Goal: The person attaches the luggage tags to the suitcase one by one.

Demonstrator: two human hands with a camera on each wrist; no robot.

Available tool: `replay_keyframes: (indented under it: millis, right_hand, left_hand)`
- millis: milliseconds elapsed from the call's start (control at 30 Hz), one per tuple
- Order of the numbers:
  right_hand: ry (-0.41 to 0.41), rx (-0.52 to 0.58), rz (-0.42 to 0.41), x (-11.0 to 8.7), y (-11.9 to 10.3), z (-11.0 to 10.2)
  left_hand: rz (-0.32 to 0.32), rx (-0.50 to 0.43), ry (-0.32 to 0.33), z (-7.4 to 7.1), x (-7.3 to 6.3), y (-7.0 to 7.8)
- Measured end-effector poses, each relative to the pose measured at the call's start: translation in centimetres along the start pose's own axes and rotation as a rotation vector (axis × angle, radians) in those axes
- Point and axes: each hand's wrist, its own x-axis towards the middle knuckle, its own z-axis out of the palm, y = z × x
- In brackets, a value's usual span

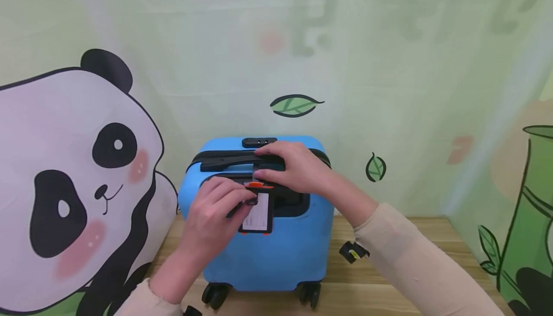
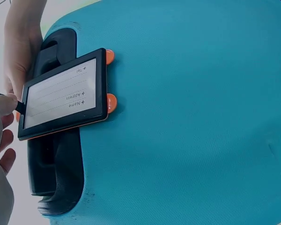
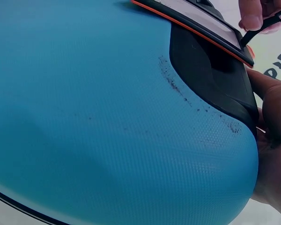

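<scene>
A light-blue suitcase (image 1: 268, 258) stands upright on its wheels, with a black handle (image 1: 222, 162) near its top. From the handle area hangs a black-and-orange luggage tag (image 1: 258, 215); its white card reads Name, Address and Tel in the left wrist view. Thumb and fingertips of my left hand (image 1: 211, 215) pinch the tag's thin black strap (image 3: 268, 23), whose slotted end sticks out past them in the right wrist view. My right hand (image 1: 298, 167) grips the handle, fingers over it and thumb below, just above the tag. Its palm side is partly hidden.
The suitcase rests on a wood-grain table (image 1: 371, 282). A black combination lock (image 1: 259, 142) sits on its top. Behind hangs a pale green backdrop (image 1: 410, 90) with a printed panda (image 1: 69, 128) at the left and bamboo at the right.
</scene>
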Motion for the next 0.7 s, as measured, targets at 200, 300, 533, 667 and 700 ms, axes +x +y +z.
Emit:
replay_keyframes:
  millis: [200,300,533,667,700]
  right_hand:
    - [-0.006,0.022,0.028,0.16,-0.13,0.12]
    - [-0.025,0.02,0.042,0.4,-0.3,0.11]
    - [-0.051,0.0,0.055,0.63,-0.42,-0.02]
    - [-0.044,-0.002,0.052,0.59,-0.3,-0.04]
    - [-0.043,-0.001,0.051,0.57,-0.29,-0.03]
  left_hand:
    - [-0.018,0.005,-0.017,0.3,-0.33,-0.41]
    - [-0.014,0.014,-0.011,0.35,-0.43,-0.52]
    - [-0.001,0.01,0.031,0.17,-0.2,-0.18]
    - [-0.003,0.007,0.031,0.18,-0.05,0.02]
    - [-0.004,0.009,0.029,0.21,-0.06,0.03]
